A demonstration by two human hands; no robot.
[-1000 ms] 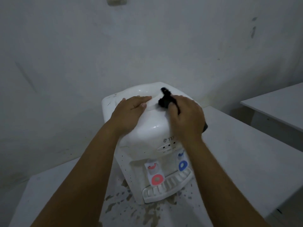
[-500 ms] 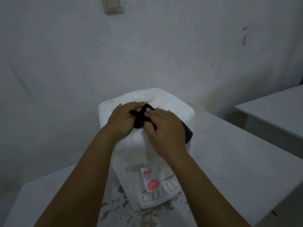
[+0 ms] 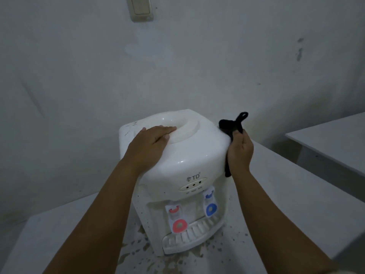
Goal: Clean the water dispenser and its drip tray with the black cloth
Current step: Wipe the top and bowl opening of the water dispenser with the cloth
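From the head camera, the white water dispenser (image 3: 177, 171) stands near the front-left part of a pale table (image 3: 286, 194), its back close to the wall (image 3: 79, 76); bare tabletop stretches to the right of the dispenser, and brown splatter (image 3: 138, 252) speckles the surface around its base. A second table (image 3: 331, 135) sits well apart to the right of the dispenser.

The left hand (image 3: 147, 147) lies palm-down on the dispenser's top, fingers straight and reaching onto the raised bottle collar (image 3: 183, 129). The right hand (image 3: 240, 151) is at the dispenser's upper right side, fingers curled around the black cloth (image 3: 231, 125), which it presses against that corner (a loop of cloth sticks up above the hand, and a strip hangs below the palm).

At the dispenser's foot, the slotted drip tray (image 3: 191, 238) juts forward beneath the red tap (image 3: 178, 224) and blue tap (image 3: 210, 208); whether it holds anything cannot be told.
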